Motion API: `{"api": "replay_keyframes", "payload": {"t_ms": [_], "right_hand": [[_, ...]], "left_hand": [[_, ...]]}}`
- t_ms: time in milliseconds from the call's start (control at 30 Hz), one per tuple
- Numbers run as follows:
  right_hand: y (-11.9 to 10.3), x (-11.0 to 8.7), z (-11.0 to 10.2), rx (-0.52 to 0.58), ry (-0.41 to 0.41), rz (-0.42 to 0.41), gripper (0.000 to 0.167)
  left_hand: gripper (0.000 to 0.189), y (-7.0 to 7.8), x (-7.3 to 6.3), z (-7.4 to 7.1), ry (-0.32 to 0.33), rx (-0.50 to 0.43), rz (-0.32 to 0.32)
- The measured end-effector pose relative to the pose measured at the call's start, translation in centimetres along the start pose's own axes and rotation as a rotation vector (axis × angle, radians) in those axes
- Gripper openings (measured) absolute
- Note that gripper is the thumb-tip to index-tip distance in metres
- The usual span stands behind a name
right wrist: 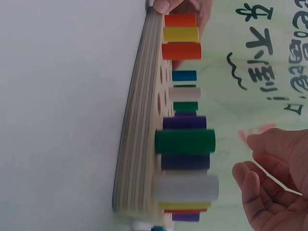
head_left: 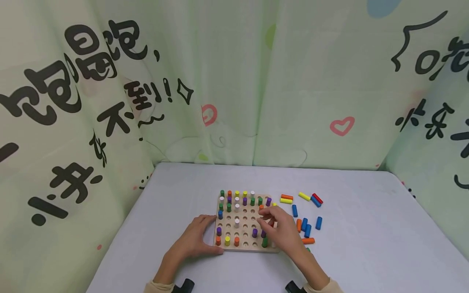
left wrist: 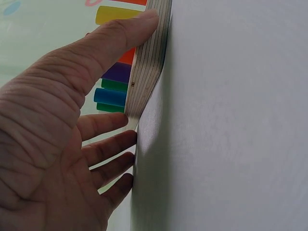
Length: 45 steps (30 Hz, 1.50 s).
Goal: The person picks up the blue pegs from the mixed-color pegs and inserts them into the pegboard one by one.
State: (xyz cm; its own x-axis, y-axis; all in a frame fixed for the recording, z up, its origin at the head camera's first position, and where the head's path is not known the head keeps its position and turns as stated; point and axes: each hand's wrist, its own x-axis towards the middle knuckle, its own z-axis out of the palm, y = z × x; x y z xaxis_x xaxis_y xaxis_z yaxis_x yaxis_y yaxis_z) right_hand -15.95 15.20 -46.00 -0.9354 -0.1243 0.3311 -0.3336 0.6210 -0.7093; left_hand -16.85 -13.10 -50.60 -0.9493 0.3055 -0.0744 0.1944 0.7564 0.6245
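Note:
A wooden pegboard (head_left: 249, 249) lies on the table, with coloured pegs upright in many of its holes. My left hand (head_left: 196, 238) rests at its near left corner, thumb (left wrist: 139, 24) against the front edge and the fingers along the left side. Over the right half of the board hovers my right hand (head_left: 280, 228), thumb and fingers bent but apart, with no peg visible between them in the right wrist view. Below its fingertips are an orange peg (head_left: 261, 206) and a purple peg (head_left: 254, 232). A green peg (right wrist: 185, 141) and a white peg (right wrist: 185, 187) stand near the front right corner.
Right of the board lie loose pegs: an orange one (head_left: 287, 197), a yellow one (head_left: 304, 196), a red one (head_left: 317, 198) and several blue ones, one (head_left: 319, 223) farthest right. A printed green curtain (head_left: 234, 81) hangs behind the white table (head_left: 183, 183).

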Motion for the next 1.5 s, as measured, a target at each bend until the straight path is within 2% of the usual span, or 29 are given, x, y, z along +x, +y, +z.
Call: {"api": "replay_keyframes", "payload": {"t_ms": [400, 633, 1200, 1500], "right_hand": [[2.2, -0.6, -1.5, -0.065, -0.008, 0.099, 0.02], [3.2, -0.7, -2.2, -0.098, -0.023, 0.138, 0.023], [5.2, 0.4, -2.6, -0.151, -0.061, 0.181, 0.026], [5.9, 1.3, -2.5, -0.169, -0.119, 0.251, 0.029]], "left_hand": [[0.105, 0.0, 0.0, 0.0, -0.004, -0.003, -0.001], [0.105, 0.2, -0.1, 0.1, -0.007, -0.01, -0.033], [0.105, 0.1, 0.0, 0.0, -0.001, -0.007, -0.02], [0.104, 0.1, 0.0, 0.0, 0.004, -0.002, -0.025]]}}
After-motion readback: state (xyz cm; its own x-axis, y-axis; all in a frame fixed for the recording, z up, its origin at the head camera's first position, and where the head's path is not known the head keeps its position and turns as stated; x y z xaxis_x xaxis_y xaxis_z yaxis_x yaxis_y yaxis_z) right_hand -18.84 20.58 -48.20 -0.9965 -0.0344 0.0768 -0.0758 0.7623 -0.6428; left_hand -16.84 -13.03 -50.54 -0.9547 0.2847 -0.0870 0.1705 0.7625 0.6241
